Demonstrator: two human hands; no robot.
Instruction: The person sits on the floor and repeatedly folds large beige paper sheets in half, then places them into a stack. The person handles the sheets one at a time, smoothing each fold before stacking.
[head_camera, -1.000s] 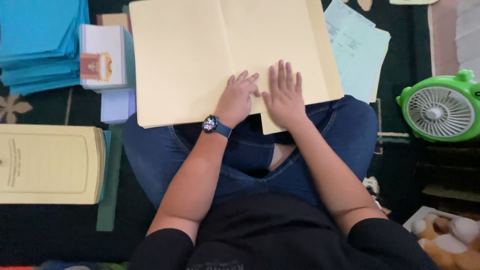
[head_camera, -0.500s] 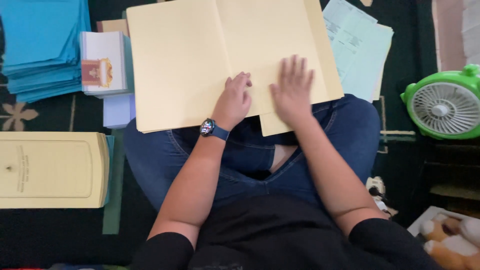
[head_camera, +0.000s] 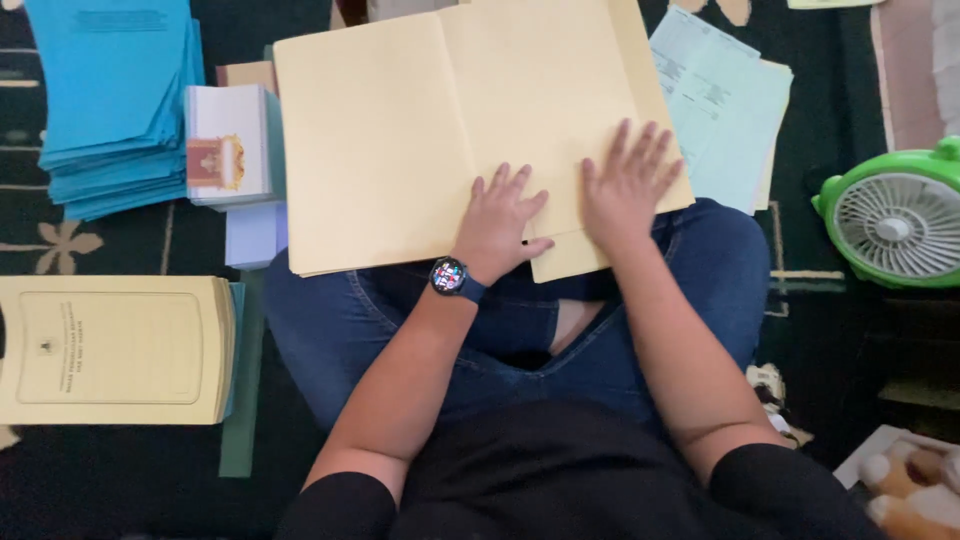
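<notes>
Pressing flat on the open manila folder (head_camera: 420, 150) lying across the lap, left hand (head_camera: 500, 225) and right hand (head_camera: 628, 185) are both resting open-palmed, grasping nothing. Blue booklets (head_camera: 110, 100) are lying left of the folder. Even pressure is keeping sheets aligned.

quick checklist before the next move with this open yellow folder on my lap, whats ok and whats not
1. Left hand flat on the open yellow folder: ok, palm down near the centre crease.
2. Right hand flat on the right leaf: ok, fingers spread.
3. Folder fully supported: not ok, it rests on the knees and its lower right corner overhangs the gap between the legs.
4. Folder clear of the white booklets: not ok, its left edge lies on or just over them.
5. Pale blue sheets free: not ok, the folder's right leaf overlaps them.
6. Anything under the hands: cannot tell.
</notes>
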